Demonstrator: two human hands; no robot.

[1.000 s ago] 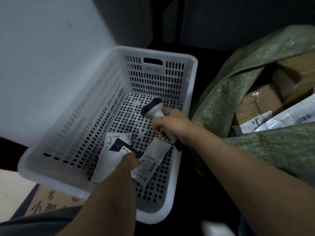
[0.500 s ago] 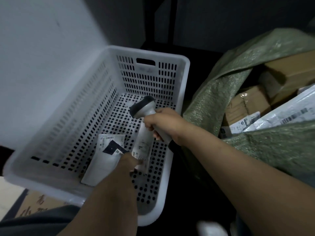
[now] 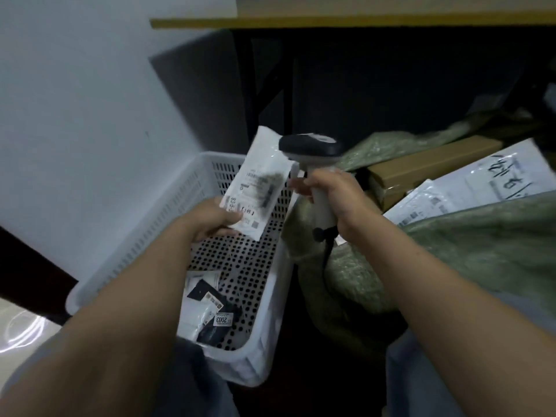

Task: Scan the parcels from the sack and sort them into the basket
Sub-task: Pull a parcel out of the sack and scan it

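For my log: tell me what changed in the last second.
The left hand lifted the white parcel up from low in the basket; the right hand raised the scanner beside it. Both kept their grip. The other parcels in the basket and the sack stayed put.

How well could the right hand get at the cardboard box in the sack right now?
Probably not yet: the right hand grips the scanner, so it is occupied. The path looks free, though; the cardboard box lies uncovered in the open sack just beyond it.
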